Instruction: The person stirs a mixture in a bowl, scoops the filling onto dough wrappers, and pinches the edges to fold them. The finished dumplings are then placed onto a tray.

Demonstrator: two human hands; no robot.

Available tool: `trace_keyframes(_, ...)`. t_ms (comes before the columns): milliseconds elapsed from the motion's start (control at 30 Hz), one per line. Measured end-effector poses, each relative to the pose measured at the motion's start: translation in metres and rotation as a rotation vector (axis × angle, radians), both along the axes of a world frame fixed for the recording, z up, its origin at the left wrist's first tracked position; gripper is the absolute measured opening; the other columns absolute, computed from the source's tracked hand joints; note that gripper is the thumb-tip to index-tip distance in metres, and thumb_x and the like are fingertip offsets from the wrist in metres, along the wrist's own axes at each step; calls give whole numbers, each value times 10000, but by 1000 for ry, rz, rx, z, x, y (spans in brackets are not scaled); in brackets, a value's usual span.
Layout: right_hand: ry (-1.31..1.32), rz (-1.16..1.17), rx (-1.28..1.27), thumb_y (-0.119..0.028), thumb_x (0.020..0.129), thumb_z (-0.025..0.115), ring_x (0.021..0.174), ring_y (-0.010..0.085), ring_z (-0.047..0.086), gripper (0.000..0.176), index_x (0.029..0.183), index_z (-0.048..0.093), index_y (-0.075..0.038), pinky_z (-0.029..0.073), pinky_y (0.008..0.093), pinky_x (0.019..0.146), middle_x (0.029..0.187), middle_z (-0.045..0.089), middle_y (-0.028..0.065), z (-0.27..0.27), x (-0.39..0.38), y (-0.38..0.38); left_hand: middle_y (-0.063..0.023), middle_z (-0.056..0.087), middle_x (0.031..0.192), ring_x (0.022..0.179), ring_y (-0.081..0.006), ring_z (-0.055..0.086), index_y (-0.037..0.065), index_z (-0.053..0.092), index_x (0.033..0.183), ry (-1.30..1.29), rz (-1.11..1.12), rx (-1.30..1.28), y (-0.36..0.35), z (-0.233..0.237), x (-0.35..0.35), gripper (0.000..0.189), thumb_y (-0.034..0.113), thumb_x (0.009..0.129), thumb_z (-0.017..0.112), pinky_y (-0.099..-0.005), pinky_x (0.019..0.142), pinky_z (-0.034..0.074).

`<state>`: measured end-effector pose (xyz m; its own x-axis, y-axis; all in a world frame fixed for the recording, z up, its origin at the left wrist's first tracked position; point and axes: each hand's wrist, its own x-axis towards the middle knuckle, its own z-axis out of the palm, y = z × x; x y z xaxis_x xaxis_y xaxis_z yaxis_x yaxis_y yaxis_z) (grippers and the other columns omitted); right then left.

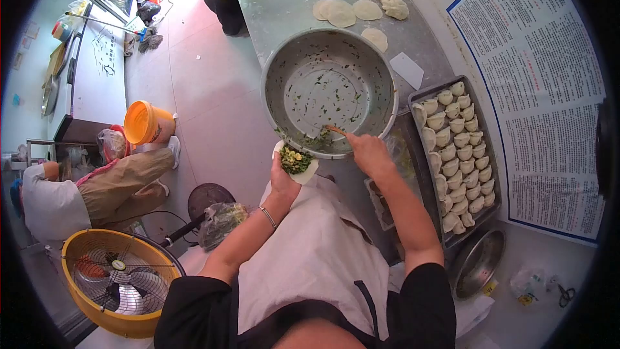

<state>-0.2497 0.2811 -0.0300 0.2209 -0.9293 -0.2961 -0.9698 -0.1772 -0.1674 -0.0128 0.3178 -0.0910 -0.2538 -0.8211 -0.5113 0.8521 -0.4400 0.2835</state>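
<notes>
My left hand (pixel 282 181) cups a round dumpling wrapper (pixel 309 175), with a mound of chopped green and yellow filling (pixel 296 160) on it. My right hand (pixel 372 155) is closed round a wooden utensil (pixel 335 130); its lower end is down by green filling at the near side of a big metal basin (pixel 278 84), so its shape is hidden. Scraps of greens cling to the basin's bottom and walls. The wrapper is just outside the basin's near rim. To the right, a dark tray (pixel 420 94) carries rows of folded dumplings (pixel 464 152).
Flat wrappers (pixel 337 13) and dough pieces (pixel 394 6) lie on the floured metal table. A white scraper (pixel 407 71) is beside the basin. A metal bowl (pixel 479 264) sits below the tray. At left are a yellow fan (pixel 123 278), an orange bucket (pixel 147 123) and a bending person (pixel 110 187).
</notes>
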Motion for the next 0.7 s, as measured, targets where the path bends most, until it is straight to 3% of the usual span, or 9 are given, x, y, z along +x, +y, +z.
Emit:
trace_keyframes(133, 22, 11, 106, -87, 898, 542, 864, 399, 708, 308, 1166, 690, -123, 582, 468, 751, 878, 718, 179, -9, 16, -18, -139, 464, 1477, 1340, -358, 475, 126, 369, 1482, 15, 18, 33, -4, 4, 1, 565, 479, 1066, 220, -572, 1106, 418)
trace_keyframes(233, -225, 144, 85, -69, 912, 516, 923, 397, 699, 314, 1165, 698, -106, 575, 445, 821, 887, 715, 188, -6, 8, -9, -133, 476, 1466, 1327, -353, 489, 132, 380, 1475, 5, 5, 16, -5, 3, 1, 557, 477, 1066, 223, -572, 1093, 430)
trace_keyframes(333, -578, 59, 150, -44, 910, 509, 971, 381, 689, 386, 1265, 652, -97, 561, 422, 864, 950, 707, 194, 15, -1, 4, -127, 487, 1456, 1314, -345, 501, 137, 389, 1469, -12, -11, -10, -5, 4, 1, 550, 478, 1067, 232, -568, 1080, 442)
trace_keyframes(433, -836, 50, -163, -24, 879, 536, 862, 366, 686, 487, 1349, 602, -133, 567, 422, 782, 885, 680, 189, 5, 4, 41, -126, 488, 1454, 1308, -340, 506, 143, 395, 1464, -41, 4, 4, -6, 9, 0, 548, 487, 1065, 245, -563, 1074, 446)
trace_keyframes(533, -579, 6, -77, -18, 835, 577, 727, 362, 648, 568, 1386, 569, -153, 556, 437, 690, 784, 644, 148, 25, 15, 77, -128, 487, 1454, 1310, -338, 503, 137, 399, 1461, -34, 4, 18, -4, 2, 1, 549, 487, 1064, 253, -562, 1085, 434)
trace_keyframes(633, -497, 106, -226, -16, 824, 567, 643, 352, 608, 580, 1388, 564, -153, 545, 437, 628, 727, 608, 124, 13, 29, 99, -130, 485, 1456, 1315, -339, 498, 132, 401, 1460, -26, -4, 39, -3, -1, 4, 555, 488, 1064, 246, -563, 1098, 420)
trace_keyframes(700, -529, 84, -190, -22, 835, 553, 661, 360, 622, 560, 1383, 564, -142, 545, 455, 637, 738, 621, 129, 12, 24, 93, -132, 485, 1456, 1318, -340, 496, 129, 405, 1457, -22, -15, 49, -5, -1, 7, 554, 484, 1064, 241, -564, 1102, 415)
